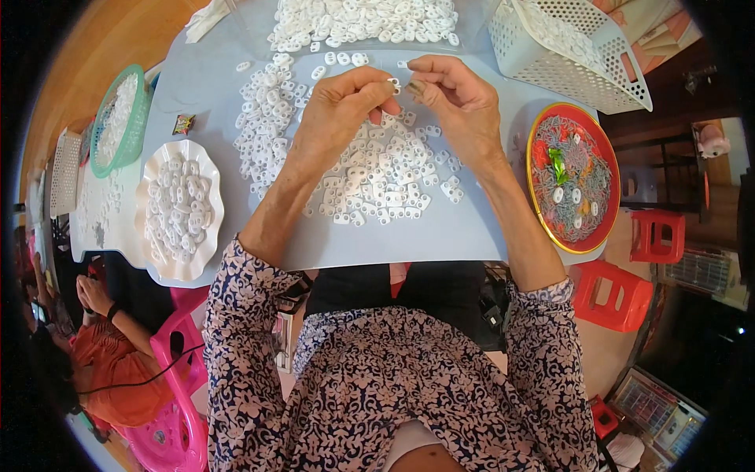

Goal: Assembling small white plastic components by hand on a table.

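My left hand (346, 106) pinches a small white plastic piece with holes (395, 85) between thumb and forefinger, above the table. Close to it on the right, my right hand (464, 106) has its thumb and fingertips drawn together; anything between them is too small to make out. Beneath my hands spreads a pile of flat white two-holed pieces (385, 173). A heap of white oval pieces (263, 118) lies left of it, partly behind my left forearm. On the right stands a red round tray (613, 169) of small grey screw-like parts, with a green wrapper (557, 165) on top.
A scalloped white dish (215, 177) of oval pieces stands at the left. Beyond it are a green basket (145, 118) and a small foil packet (183, 124). White pieces fill a clear bin (472, 35) at the back; a white perforated basket (550, 75) stands back right. Another person (118, 370) sits left.
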{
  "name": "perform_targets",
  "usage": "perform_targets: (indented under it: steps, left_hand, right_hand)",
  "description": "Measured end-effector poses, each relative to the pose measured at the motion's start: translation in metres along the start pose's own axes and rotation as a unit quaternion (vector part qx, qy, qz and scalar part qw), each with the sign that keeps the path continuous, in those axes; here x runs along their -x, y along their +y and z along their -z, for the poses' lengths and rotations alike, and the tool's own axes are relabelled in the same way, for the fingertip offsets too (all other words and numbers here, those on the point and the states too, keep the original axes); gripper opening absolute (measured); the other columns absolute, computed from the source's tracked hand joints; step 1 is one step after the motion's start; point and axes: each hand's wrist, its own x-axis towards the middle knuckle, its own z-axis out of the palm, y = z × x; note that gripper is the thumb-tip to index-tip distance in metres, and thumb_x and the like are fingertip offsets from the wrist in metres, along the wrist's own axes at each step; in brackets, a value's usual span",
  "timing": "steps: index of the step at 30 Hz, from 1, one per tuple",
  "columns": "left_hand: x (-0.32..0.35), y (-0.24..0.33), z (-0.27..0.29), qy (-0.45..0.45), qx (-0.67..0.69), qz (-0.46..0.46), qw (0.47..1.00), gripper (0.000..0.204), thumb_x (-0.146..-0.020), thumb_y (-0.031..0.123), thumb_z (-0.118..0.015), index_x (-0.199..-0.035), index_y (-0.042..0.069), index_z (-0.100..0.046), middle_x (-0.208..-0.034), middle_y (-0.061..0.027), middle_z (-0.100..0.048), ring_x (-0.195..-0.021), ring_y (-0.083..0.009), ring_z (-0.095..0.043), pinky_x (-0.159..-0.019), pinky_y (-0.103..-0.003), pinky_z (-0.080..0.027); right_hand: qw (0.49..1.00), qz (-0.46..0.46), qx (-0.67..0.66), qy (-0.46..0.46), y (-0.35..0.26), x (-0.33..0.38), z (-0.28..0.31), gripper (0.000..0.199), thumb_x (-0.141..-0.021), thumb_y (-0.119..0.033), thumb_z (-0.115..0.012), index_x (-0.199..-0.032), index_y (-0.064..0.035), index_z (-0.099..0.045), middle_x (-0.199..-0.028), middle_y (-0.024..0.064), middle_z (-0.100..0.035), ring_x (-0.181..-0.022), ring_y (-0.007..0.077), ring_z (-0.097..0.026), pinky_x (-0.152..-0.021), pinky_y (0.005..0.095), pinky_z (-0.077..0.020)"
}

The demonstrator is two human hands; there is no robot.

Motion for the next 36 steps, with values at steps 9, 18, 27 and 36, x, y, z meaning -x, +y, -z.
perform_targets:
  steps: [9,18,27,36]
  left_hand:
    - [0.001,-0.002,-0.004,0.004,-0.017,-0.035,0.999,0.018,-0.088,0.015,-0.055,-0.091,0.001,-0.066,-0.071,-0.0035,-0.064,-0.063,-0.0068,-0.051,-0.060,-0.021,-0.043]
    - [0.002,-0.007,-0.007,0.004,-0.047,-0.064,0.997,0.018,-0.090,0.016,-0.054,-0.091,0.001,-0.065,-0.071,-0.0031,-0.064,-0.063,-0.0066,-0.051,-0.060,-0.021,-0.043]
    - [0.004,-0.002,-0.005,-0.030,-0.030,-0.038,0.998,0.015,-0.089,0.013,-0.054,-0.087,0.002,-0.065,-0.072,-0.0016,-0.065,-0.064,-0.0059,-0.050,-0.060,-0.020,-0.042]
    - [0.005,-0.008,-0.014,-0.001,-0.061,-0.085,0.994,0.013,-0.088,0.012,-0.056,-0.087,0.003,-0.064,-0.072,-0.0007,-0.065,-0.064,-0.0052,-0.050,-0.058,-0.020,-0.041]
  right_hand:
    - [0.999,-0.001,0.036,-0.031,0.003,0.002,0.002,0.024,-0.088,-0.007,-0.063,-0.111,-0.0012,-0.060,-0.095,0.0032,-0.065,-0.085,0.0086,-0.061,-0.076,0.0229,-0.0512]
    - [0.999,0.005,0.027,-0.024,0.002,0.002,0.001,0.017,-0.085,-0.001,-0.063,-0.102,-0.0011,-0.063,-0.085,0.0022,-0.065,-0.078,0.0065,-0.060,-0.070,0.0203,-0.0484]
    - [0.999,-0.039,-0.017,-0.031,0.003,0.002,0.002,0.009,-0.087,-0.007,-0.063,-0.089,0.0014,-0.065,-0.072,0.0011,-0.063,-0.063,0.0051,-0.054,-0.058,0.0194,-0.0438]
    - [0.999,-0.032,0.011,-0.001,0.001,0.006,-0.004,0.014,-0.090,-0.011,-0.060,-0.083,0.0001,-0.064,-0.067,-0.0009,-0.061,-0.060,0.0039,-0.051,-0.054,0.0187,-0.0409]
